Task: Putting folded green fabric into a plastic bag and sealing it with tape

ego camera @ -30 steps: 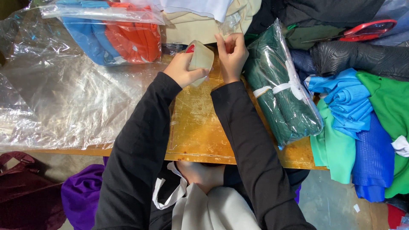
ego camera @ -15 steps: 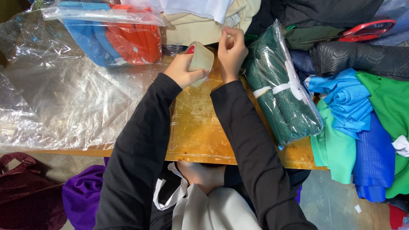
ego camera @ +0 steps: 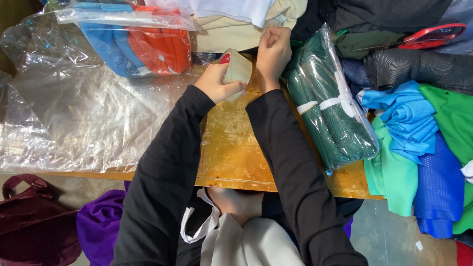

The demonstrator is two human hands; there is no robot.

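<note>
— Since a second ago, has anything shifted?

— Only a little: the right hand [ego camera: 274, 47] has risen toward the top of the frame, away from the roll, fingers pinched shut as if on a strip of clear tape, though I cannot make the strip out.

— And the other hand?

— The left hand [ego camera: 217, 83] wraps around the beige roll of wide packing tape [ego camera: 236, 69], top centre, thumb on its rim, steadying it so the tape can unwind.

— Where does that leave the worn yellow wooden table [ego camera: 236, 148]?

— Under both black sleeves. Just right of the right hand lies the dark green folded fabric sealed in a clear bag [ego camera: 327, 106], tied with a white strip.

— What crowds them?

— Crumpled clear plastic sheeting [ego camera: 74, 118] at left, a bag of blue and orange cloth [ego camera: 140, 44] upper left, cream fabric [ego camera: 231, 29] directly behind the hands, and loose blue and green cloths [ego camera: 419, 138] at right. Red-handled scissors [ego camera: 428, 34] lie upper right, well apart.
</note>
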